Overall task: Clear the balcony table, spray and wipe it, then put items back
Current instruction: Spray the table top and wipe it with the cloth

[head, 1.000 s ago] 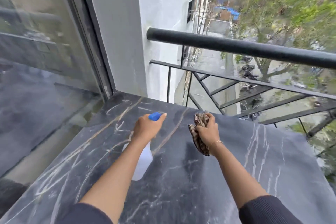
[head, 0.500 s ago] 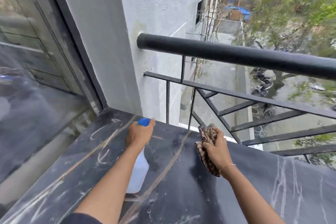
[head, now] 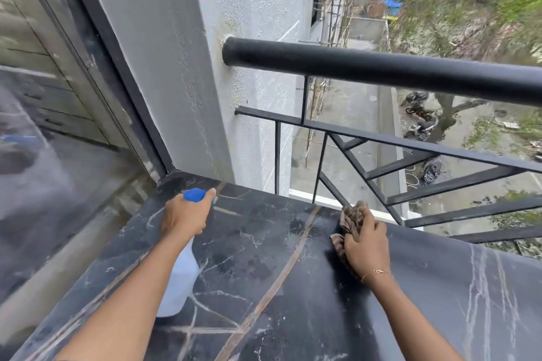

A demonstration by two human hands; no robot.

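Dark marble surface runs to the wall corner at far left and the black railing along its far edge, bare between the hands. Left hand grips the spray bottle, blue nozzle toward the corner. Right hand clutches the bunched cloth on the surface near the railing edge

Both arms outstretched, left grip and right grip curled.

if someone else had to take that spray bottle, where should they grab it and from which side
Probably the white body of the spray bottle, from its right side. The left hand already wraps the neck below the blue head, and the forearm covers the body's left. The right hand grips the cloth.
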